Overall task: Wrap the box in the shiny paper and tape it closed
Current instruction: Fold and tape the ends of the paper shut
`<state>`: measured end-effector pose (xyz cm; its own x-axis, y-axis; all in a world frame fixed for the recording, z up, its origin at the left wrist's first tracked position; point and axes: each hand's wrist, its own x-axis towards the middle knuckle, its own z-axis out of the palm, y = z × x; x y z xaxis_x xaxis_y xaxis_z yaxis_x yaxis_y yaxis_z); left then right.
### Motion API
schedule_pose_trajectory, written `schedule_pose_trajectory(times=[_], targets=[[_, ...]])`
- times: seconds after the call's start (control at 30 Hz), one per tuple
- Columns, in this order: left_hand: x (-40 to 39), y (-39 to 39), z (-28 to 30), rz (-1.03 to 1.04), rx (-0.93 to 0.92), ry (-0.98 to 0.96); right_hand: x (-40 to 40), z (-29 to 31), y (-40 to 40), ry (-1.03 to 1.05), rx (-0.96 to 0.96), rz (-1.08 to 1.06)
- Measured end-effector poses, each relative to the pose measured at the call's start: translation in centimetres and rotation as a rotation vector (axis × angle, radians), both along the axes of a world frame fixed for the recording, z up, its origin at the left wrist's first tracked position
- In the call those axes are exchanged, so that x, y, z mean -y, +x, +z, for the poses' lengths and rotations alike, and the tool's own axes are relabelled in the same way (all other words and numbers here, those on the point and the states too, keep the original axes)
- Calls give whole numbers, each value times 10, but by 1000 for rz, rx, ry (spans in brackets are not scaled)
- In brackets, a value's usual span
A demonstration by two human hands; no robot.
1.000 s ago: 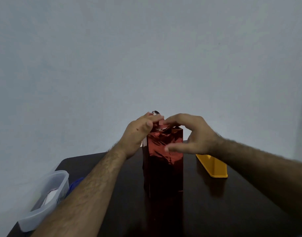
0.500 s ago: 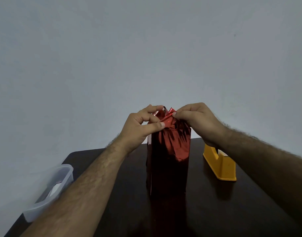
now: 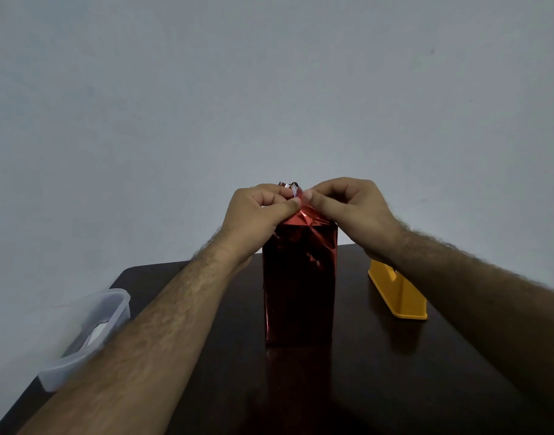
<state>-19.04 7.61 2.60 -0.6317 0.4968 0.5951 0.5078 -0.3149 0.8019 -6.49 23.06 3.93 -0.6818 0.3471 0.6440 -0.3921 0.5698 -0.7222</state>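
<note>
Head view: tall upright box in shiny red foil paper [image 3: 300, 277], sides wrapped.
L hand [image 3: 256, 215] & R hand [image 3: 351, 211] both pinch top flaps; top fold, taping left.

The box [image 3: 299, 287] is tall and stands straight up on the table. Shiny red paper [image 3: 304, 246] covers all of its sides, dark and wrinkly, with bright glints near the top. At the top the paper is gathered into a crumpled point. That point sits right between the left hand [image 3: 256, 215] and the right hand [image 3: 351, 211], whose fingertips pinch it from both sides. The rest of the box hangs below the hands, between the two wrists. A small silvery bit of paper pokes up just above the fingers.
</note>
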Motion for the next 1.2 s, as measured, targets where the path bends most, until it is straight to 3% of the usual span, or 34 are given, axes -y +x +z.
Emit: schedule_pose_trajectory(times=[0.1,0.27,0.47,0.63,0.7,0.8,0.9,1.0,1.07,1.2], targets=[[0,1,0,-26,69,18,-7,-8,-3,50,-19,-53],[-3,-1,-5,46,83,37,-9,-18,-9,-44,-29,110],[-1,-6,-6,301,-116,40,-5,-23,-15,-116,-54,106],[7,-28,1,200,298,31,-5,-14,-21,-368,-85,27],[9,-34,-1,133,369,-37,-13,-6,-27,-483,31,-19],[9,-30,-2,58,379,-75,-31,0,-38,-654,324,185],[8,-22,3,234,173,-39,-31,-1,-46,-580,506,288],[16,-4,18,347,-160,73,-26,-6,-56,-459,482,187],[23,18,30,328,-309,-74,-22,-8,-55,-429,435,131],[24,62,42,713,-537,-493,-10,-2,-39,-353,268,-9]])
